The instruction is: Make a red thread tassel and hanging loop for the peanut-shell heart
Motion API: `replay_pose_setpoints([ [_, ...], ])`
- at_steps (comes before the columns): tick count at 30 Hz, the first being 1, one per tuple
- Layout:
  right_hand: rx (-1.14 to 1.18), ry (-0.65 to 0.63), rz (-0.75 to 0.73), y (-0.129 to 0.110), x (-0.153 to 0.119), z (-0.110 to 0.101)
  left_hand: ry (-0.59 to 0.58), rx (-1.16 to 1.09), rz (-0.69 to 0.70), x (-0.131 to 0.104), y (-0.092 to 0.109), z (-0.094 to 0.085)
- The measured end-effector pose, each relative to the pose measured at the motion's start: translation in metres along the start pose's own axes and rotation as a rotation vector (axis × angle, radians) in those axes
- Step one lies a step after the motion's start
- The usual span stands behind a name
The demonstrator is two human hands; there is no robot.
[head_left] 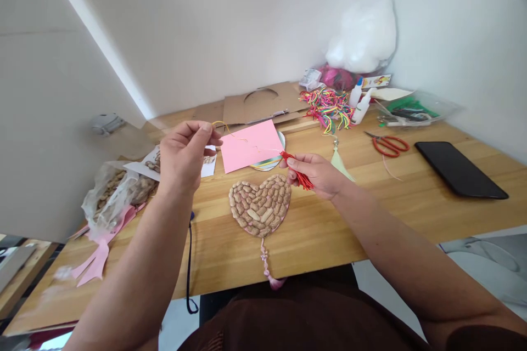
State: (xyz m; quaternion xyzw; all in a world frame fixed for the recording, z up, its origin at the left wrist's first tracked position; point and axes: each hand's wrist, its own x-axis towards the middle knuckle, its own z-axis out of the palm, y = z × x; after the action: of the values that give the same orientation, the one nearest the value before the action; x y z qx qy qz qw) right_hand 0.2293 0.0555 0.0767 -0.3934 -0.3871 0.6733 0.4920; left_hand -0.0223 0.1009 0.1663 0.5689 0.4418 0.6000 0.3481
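Head view | our left hand [185,151], nine o'clock, pinches a yellow thread [224,123], fingers together | our right hand [319,174], three o'clock, fingers clamped on a red tassel [303,180] | peanut-covered heart [260,205] on the counter [321,236], six o'clock; pink card [249,148] at its twelve

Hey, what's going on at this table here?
Someone has both hands busy over a wooden table. The right hand grips a red tassel while the left hand pinches a thin yellow cord. On the tabletop lies a peanut-covered heart with a pink tassel below its tip; red-handled scissors lie to the right.
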Motion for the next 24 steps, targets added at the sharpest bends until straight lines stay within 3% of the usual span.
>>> replay_pose_setpoints([
  [3,0.077,0.042,-0.003,0.0,0.003,-0.003,0.004,-0.137,0.004,0.014,0.004,0.01],
  [6,0.197,0.157,-0.095,-0.003,0.008,-0.012,-0.013,-0.24,-0.006,0.019,0.005,0.015],
  [10,0.329,0.288,-0.223,-0.011,0.012,-0.025,-0.062,-0.23,-0.074,0.014,-0.002,0.019],
  [15,0.37,0.33,-0.275,-0.016,0.01,-0.027,-0.177,-0.158,-0.17,0.013,-0.011,0.031],
  [19,0.322,0.321,-0.321,-0.018,0.008,-0.019,-0.348,-0.076,-0.218,0.023,-0.017,0.062],
  [24,0.278,0.326,-0.395,-0.018,0.006,-0.013,-0.456,0.025,-0.119,0.027,-0.033,0.122],
])
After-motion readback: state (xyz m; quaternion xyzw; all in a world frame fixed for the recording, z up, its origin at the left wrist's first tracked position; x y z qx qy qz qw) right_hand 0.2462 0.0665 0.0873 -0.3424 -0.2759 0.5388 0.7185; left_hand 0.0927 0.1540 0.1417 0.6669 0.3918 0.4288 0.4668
